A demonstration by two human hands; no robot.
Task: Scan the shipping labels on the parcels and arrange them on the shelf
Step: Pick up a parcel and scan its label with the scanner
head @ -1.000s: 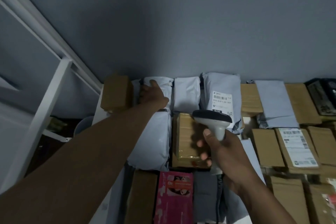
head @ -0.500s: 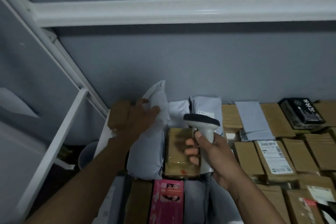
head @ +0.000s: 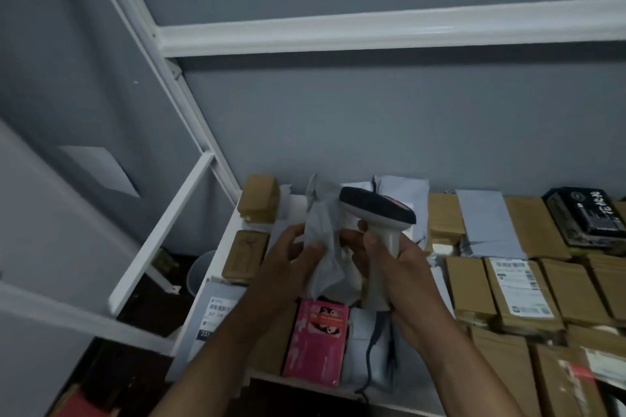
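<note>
Grey plastic parcel [head: 321, 247] is lifted above the shelf's [head: 216, 267] left edge, pinched by the left hand [head: 288, 264]. The right hand [head: 393, 267] grips the scanner [head: 377, 210]. I think the parcel should be turned until its label faces the scanner head.

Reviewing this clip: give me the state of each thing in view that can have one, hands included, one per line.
Left hand: grip closed on the grey mailer.
Right hand: grip closed round the scanner handle.
Grey mailer: lifted off the shelf, crumpled, upright, no label showing.
Scanner: held upright, head just right of the mailer.
Pink box: lying flat on the shelf.
Labelled brown parcel: flat, label up.
</note>
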